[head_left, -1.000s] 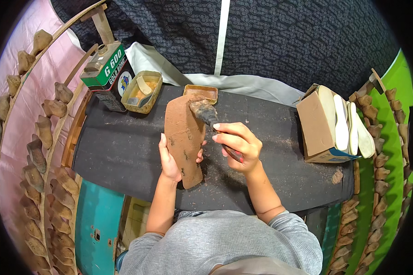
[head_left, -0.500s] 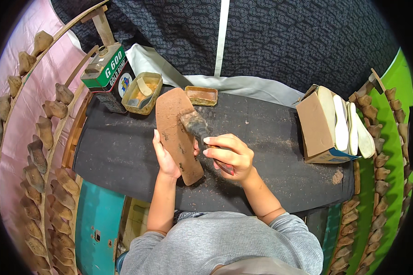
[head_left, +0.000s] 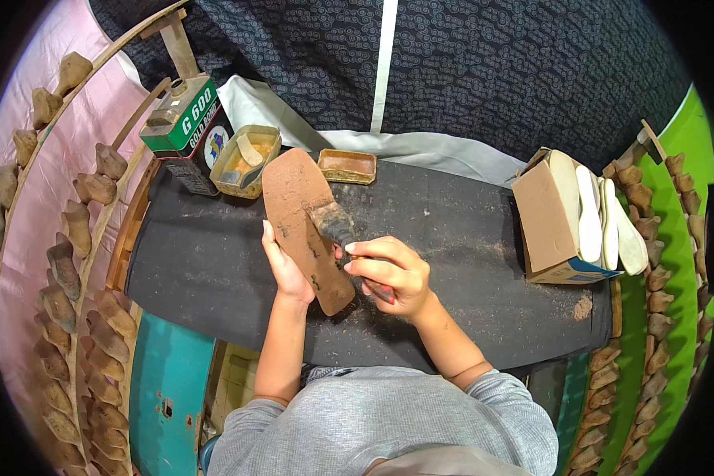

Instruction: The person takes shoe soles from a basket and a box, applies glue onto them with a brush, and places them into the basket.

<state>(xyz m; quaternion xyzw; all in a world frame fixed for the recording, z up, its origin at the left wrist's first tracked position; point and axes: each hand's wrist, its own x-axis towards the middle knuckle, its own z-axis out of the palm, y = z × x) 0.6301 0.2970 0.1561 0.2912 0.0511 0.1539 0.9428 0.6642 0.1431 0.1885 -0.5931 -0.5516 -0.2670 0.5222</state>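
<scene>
A long brown shoe sole (head_left: 295, 208) is held up slantwise over the table. Its flat face carries a few dark smears. My left hand (head_left: 288, 270) grips it from the left and below, thumb along the edge and fingertips showing on the far side. In my right hand (head_left: 394, 274) is a brush, its handle pinched between thumb and fingers. The dark, worn head of the brush (head_left: 333, 224) lies against the right middle of the sole's face.
On the black-covered table (head_left: 452, 238) stand a green-and-black metal can (head_left: 184, 131), a tray of yellowish paste (head_left: 246, 163) with a spatula, a small shallow tin (head_left: 347, 166) and a cardboard box (head_left: 543, 214) of white insoles. Racks of wooden shoe lasts (head_left: 63, 266) flank both sides.
The sole has shifted slightly left and up, tilting a little more. My right hand and the brush have moved slightly left along with it.
</scene>
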